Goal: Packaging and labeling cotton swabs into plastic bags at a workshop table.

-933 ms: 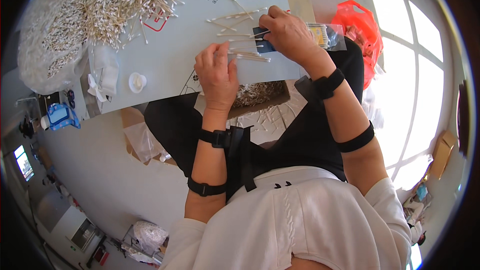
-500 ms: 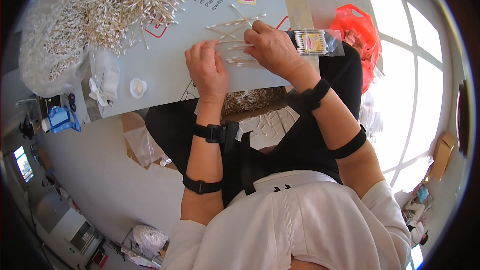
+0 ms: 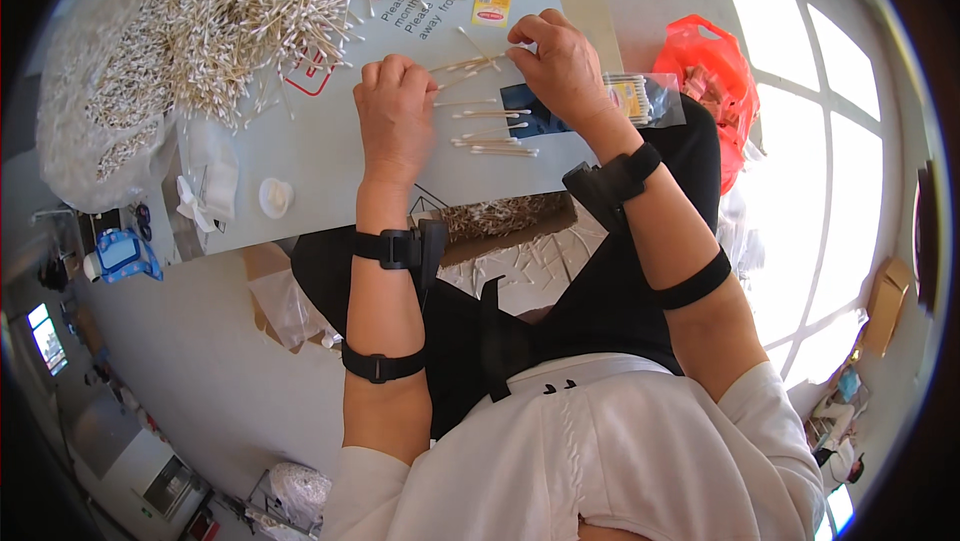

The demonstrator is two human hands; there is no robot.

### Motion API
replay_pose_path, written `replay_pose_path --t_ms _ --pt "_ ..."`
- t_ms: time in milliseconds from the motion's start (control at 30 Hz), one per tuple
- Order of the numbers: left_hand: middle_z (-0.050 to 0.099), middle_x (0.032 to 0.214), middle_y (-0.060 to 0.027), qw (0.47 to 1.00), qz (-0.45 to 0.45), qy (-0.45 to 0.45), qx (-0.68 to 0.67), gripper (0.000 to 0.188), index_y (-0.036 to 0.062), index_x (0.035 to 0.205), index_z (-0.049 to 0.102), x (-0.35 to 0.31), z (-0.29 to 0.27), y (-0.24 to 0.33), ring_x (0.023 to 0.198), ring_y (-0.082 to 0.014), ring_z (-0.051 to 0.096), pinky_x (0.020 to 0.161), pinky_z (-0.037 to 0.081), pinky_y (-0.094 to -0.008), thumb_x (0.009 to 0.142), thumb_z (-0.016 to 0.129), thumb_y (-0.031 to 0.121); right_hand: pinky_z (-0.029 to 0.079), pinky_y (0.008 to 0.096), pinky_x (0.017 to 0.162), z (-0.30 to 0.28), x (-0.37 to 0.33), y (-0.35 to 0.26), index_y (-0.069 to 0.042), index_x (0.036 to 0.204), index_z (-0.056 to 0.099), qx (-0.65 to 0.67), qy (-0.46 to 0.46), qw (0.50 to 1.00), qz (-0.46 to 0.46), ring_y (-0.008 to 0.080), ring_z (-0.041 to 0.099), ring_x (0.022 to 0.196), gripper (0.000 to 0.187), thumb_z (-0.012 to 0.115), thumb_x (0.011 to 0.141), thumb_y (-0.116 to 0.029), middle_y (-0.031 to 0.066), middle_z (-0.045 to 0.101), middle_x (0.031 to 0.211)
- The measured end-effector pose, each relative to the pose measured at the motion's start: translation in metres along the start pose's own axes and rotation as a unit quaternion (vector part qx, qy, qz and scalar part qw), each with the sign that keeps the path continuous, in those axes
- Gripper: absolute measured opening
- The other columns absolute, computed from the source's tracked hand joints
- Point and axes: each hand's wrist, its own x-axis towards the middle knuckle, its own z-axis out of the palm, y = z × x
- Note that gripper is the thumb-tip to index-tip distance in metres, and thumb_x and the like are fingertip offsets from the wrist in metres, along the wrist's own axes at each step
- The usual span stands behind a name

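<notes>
Loose cotton swabs lie crossed between my two hands on the grey tabletop. My left hand is closed at their left ends, fingers curled down; what it pinches, if anything, is hidden. At their right ends, the thumb and forefinger of my right hand pinch swab tips. Several more swabs lie in rough rows nearer me. Partly under my right wrist is a clear bag with a dark section, holding packed swabs and a yellow card.
A big heap of swabs spills from a clear plastic bag at the far left. Yellow cards lie at the back. A small white tub stands near the front edge. A red bag is at right; below the table sits a swab-filled box.
My right hand has moved away and slightly right, uncovering the bag's dark part and the nearer swabs. My left hand has shifted left and a little farther away.
</notes>
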Motion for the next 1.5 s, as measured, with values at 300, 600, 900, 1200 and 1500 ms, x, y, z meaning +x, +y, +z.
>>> replay_pose_path --t_ms 300,600,900,1200,1500 --pt "0.057 0.103 -0.0038 0.999 -0.047 0.025 -0.006 0.027 0.0109 0.095 0.065 0.002 0.016 0.017 0.103 -0.0270 0.050 0.089 0.040 -0.0410 0.071 0.074 0.004 0.051 0.0438 0.075 0.013 0.012 -0.010 -0.004 0.082 0.065 -0.100 -0.028 0.989 -0.104 0.0339 0.064 0.082 0.013 0.065 0.075 -0.015 0.0145 0.062 0.089" --pt "0.057 0.102 -0.0039 0.999 -0.033 0.003 -0.022 0.026 0.0115 0.097 0.065 -0.001 0.020 0.005 0.101 -0.0275 0.051 0.087 0.041 -0.0411 0.073 0.073 0.005 0.050 0.0439 0.073 0.004 0.019 -0.006 -0.002 0.075 0.060 -0.079 -0.157 0.982 -0.071 0.0350 0.062 0.081 0.011 0.060 0.080 -0.013 0.0143 0.063 0.084" --pt "0.056 0.098 -0.0031 0.998 -0.010 0.027 -0.048 0.024 0.0112 0.089 0.062 -0.010 0.024 0.013 0.100 -0.0264 0.051 0.083 0.039 -0.0414 0.069 0.073 0.000 0.049 0.0436 0.074 0.010 0.029 -0.003 -0.005 0.085 0.062 -0.081 -0.114 0.982 -0.130 0.0347 0.061 0.082 0.007 0.063 0.079 -0.008 0.0128 0.063 0.092" --pt "0.056 0.095 -0.0020 0.997 -0.026 0.042 -0.058 0.022 0.0111 0.085 0.061 -0.010 0.024 0.016 0.098 -0.0253 0.051 0.084 0.038 -0.0402 0.069 0.073 0.001 0.048 0.0421 0.074 -0.017 0.014 0.017 -0.006 0.086 0.060 -0.085 -0.149 0.974 -0.150 0.0333 0.060 0.085 0.011 0.066 0.077 -0.004 0.0110 0.057 0.091" --pt "0.056 0.090 -0.0007 0.996 -0.034 0.046 -0.075 0.016 0.0106 0.080 0.061 -0.011 0.026 0.011 0.094 -0.0245 0.051 0.082 0.038 -0.0395 0.073 0.071 0.001 0.047 0.0407 0.071 -0.047 0.014 0.031 -0.003 0.083 0.055 -0.034 -0.164 0.976 -0.137 0.0324 0.058 0.082 0.011 0.065 0.083 -0.007 0.0113 0.055 0.086"
